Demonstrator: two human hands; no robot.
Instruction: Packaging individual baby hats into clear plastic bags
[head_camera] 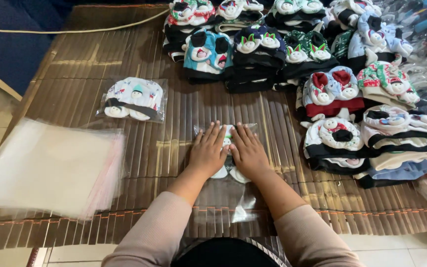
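On the mat (pixel 174 143), 2 flat, open hands (pixel 207 151) (pixel 248 152) press 1 bagged sock pair (pixel 227 170), gripping nothing.

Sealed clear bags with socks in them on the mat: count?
2: one bagged pair lying upper left, one bag pressed flat under left hand and right hand. Right-side piles may hide more.

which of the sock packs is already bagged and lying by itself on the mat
The bagged pair at upper left, above the stack of empty bags. It lies alone, untouched; the other bagged one is under both hands, and the rest sit piled unbagged at the right.
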